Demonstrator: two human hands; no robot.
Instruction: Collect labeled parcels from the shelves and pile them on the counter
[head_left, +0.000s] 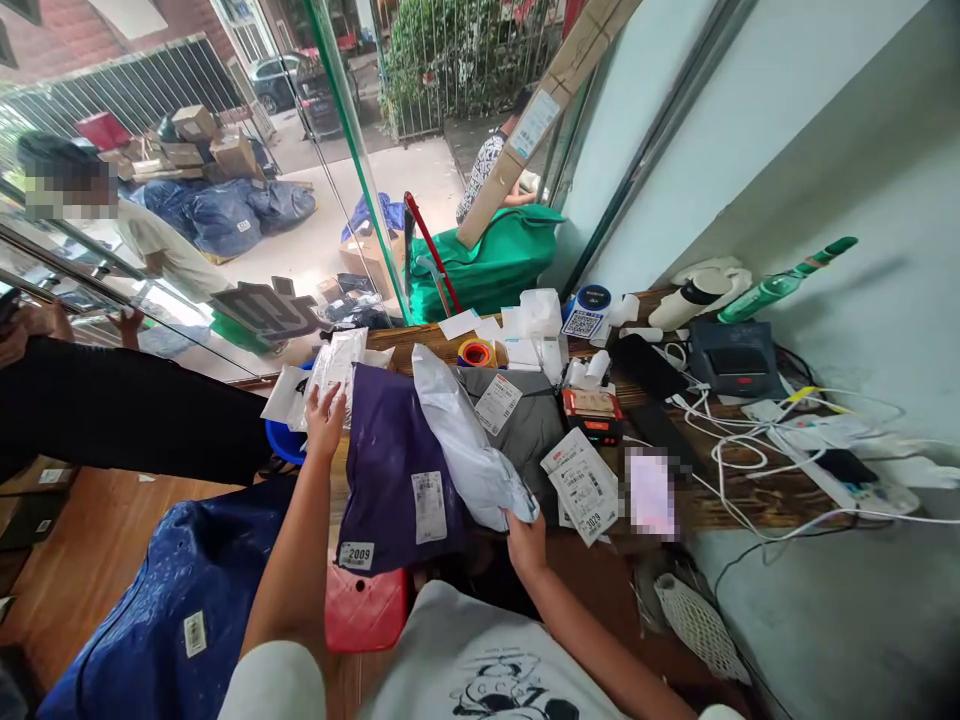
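Note:
My right hand [528, 543] grips the lower end of a white plastic mailer bag [461, 450], which lies slanted across other parcels. At the table's left end, my left hand [326, 418] has its fingers apart, at the edge of a white wrapped parcel [339, 365]; whether it presses on it I cannot tell. Between my hands lies a purple mailer bag [386, 430] with a white label and a sticker reading 2009. Partly under the white bag is a grey mailer bag [517, 425] with a label. Printed shipping labels [583, 485] lie to the right of my right hand.
On the wooden table [724, 505] are a tape roll [476, 353], a red-and-black device [592, 415], a black label printer [735, 360] and tangled white cables [739, 440]. A red stool [365, 610] and blue sack [180, 560] stand below. People are nearby, some beyond the glass.

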